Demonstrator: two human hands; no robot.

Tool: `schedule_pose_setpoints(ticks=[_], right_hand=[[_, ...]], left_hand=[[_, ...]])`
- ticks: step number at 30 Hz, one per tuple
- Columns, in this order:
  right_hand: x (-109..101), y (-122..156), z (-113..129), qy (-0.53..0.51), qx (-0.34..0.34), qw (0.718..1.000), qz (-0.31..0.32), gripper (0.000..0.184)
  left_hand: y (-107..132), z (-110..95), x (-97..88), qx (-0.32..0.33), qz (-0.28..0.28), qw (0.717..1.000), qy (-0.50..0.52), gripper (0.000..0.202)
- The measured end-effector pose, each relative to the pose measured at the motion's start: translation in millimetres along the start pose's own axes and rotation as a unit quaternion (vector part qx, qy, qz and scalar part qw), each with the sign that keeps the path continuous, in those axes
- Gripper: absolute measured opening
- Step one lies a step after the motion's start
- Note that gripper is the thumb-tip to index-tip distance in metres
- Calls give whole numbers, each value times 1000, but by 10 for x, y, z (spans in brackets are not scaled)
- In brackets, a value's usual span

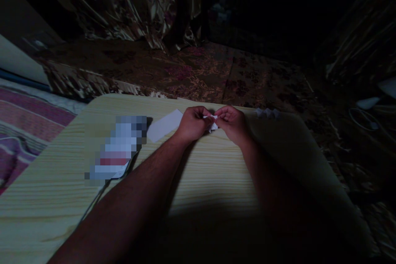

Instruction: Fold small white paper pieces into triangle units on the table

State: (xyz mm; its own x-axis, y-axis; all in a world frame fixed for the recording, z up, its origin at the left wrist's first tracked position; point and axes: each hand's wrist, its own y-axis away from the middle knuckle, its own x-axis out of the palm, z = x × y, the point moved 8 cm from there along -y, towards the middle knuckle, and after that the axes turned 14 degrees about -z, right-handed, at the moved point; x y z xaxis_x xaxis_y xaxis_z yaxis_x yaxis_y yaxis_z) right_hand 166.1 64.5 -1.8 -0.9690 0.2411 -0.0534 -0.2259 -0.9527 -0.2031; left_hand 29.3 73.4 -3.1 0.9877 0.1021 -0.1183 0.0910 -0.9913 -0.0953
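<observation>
My left hand [194, 123] and my right hand [232, 123] meet at the far middle of a pale wooden table [201, 181]. Both are closed in a pinch on a small piece of white folded paper [213, 123] held between the fingertips just above the tabletop. A flat white paper strip [163, 126] lies on the table just left of my left hand. Small white folded paper pieces [267, 112] sit near the table's far edge, to the right of my right hand.
A blurred-out rectangular object [119, 148] lies on the left of the table, with a thin cable [94, 202] running from it toward the near edge. Dark patterned fabric [198, 70] covers the floor beyond. A striped cloth [27, 119] lies at left. The room is dim.
</observation>
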Motion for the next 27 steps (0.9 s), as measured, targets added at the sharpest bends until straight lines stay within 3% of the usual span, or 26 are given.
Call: schedule_pose_setpoints(ticks=[15,21,27], right_hand=[[-57,-32,3,-10,4,999,-31,16],[-29,-17,7,-7,11,1000,-13,18],[-13,-19,-15,-8,10,1000,-6,16]], left_hand=[[4,2,21,26,15,999,-27,19],[11,32,48,-6,28,999,13,14],[14,18,40,19,25,999,-13,15]])
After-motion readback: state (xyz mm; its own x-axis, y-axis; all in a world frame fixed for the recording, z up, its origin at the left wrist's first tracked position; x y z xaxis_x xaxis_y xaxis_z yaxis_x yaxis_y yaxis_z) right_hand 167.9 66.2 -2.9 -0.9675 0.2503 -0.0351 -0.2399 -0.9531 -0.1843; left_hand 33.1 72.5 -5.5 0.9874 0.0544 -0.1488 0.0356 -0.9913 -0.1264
